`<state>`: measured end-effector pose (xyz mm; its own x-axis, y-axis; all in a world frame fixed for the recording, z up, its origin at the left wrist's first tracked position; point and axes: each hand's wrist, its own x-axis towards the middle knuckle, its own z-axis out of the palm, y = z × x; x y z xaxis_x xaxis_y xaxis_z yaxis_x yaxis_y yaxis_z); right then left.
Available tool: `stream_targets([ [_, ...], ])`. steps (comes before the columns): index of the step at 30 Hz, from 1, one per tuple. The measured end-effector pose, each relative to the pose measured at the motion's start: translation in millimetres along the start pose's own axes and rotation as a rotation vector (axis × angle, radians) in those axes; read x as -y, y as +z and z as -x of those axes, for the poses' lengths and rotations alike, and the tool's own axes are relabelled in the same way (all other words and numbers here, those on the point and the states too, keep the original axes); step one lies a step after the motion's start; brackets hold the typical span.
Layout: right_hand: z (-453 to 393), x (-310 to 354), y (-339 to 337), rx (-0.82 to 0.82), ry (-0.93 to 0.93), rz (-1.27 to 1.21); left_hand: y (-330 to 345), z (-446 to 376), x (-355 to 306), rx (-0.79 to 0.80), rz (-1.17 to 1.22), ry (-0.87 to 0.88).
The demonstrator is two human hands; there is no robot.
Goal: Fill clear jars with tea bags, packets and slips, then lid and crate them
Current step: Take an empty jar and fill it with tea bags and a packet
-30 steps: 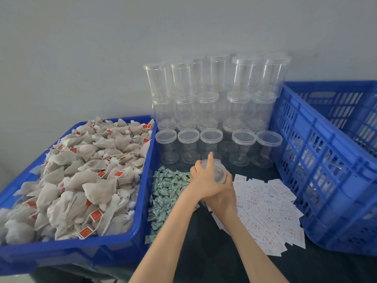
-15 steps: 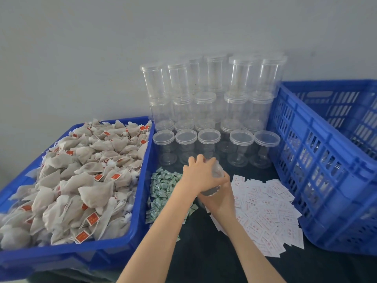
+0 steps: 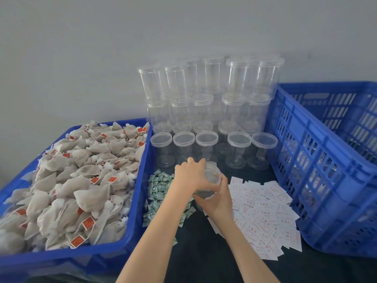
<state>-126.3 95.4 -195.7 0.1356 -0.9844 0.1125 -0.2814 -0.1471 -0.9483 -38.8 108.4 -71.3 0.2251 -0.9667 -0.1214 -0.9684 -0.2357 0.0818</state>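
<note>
Two bare forearms enter from the bottom edge. Right hand point(image 3: 217, 202) cups one clear jar point(image 3: 210, 181) from below; left hand point(image 3: 189, 175) curls over its top. Jar contents blurred, lid state unreadable. It sits above the dark tabletop point(image 3: 204, 258), between a heap of small green packets point(image 3: 161, 193), partly hidden by the left arm, and a fan of white slips point(image 3: 265, 211) with red print, too many to count.

Left: shallow blue tray point(image 3: 114, 256), cut off, heaped with soft beige mesh tea bags point(image 3: 81, 180), red tags. Right: tall blue slatted crate point(image 3: 326, 180), cut off.

Behind: five lidded empty jars point(image 3: 206, 139) in the front row; more stacked in two tiers against the grey wall point(image 3: 102, 48), count unclear through overlapping transparent plastic.
</note>
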Motion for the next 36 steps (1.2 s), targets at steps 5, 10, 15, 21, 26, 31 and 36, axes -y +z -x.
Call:
stream_targets([
  [5,-2,2,0,0.01,-0.005,-0.014,5,-1,0,0.024,0.088,0.03],
  [10,0,1,-2,0.022,0.017,-0.014,-6,-6,12,0.211,0.13,0.219],
  [15,2,3,-3,0.029,0.017,-0.004,-2,-3,4,0.012,0.001,0.045],
  [21,1,10,-4,0.022,-0.032,-0.023,15,3,-13,-0.125,0.003,-0.113],
  [26,0,3,-2,0.038,0.046,-0.003,-3,-2,5,0.217,0.09,0.215],
  [31,-1,2,-1,0.008,-0.008,-0.008,-14,-2,-2,-0.172,0.106,0.048],
  [36,2,0,-2,0.021,-0.02,0.002,-21,-18,22,-0.191,0.387,-0.127],
])
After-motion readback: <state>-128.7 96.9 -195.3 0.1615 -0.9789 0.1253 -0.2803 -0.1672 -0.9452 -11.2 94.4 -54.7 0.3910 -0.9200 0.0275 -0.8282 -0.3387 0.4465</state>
